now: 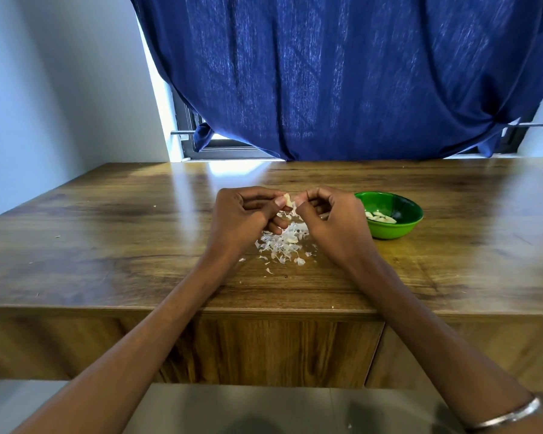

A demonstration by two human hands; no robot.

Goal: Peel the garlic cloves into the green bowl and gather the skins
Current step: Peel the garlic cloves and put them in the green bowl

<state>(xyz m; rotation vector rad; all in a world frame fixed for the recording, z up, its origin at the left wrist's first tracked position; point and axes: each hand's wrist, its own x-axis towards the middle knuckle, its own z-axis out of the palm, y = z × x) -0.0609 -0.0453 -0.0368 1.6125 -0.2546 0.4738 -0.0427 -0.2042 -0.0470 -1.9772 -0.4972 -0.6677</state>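
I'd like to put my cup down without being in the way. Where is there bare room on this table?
The wooden table is bare left of the left hand, and along the back by the blue curtain. It is crowded between the hands, over the garlic skins, and beside the right hand at the green bowl.

A pale garlic clove point(287, 200), part of its papery skin still clinging, is pinched between the thumb and curled fingers of the left hand point(245, 214) and the right hand point(329, 219), just above the heap of skins. The skins point(284, 241) lie as a loose pile of thin white flakes on the tabletop point(123, 239), left of the green bowl, a few stray bits scattered nearer the front edge. The green bowl point(398, 211) stands upright, round and glossy, holding several peeled whitish cloves point(380, 217).
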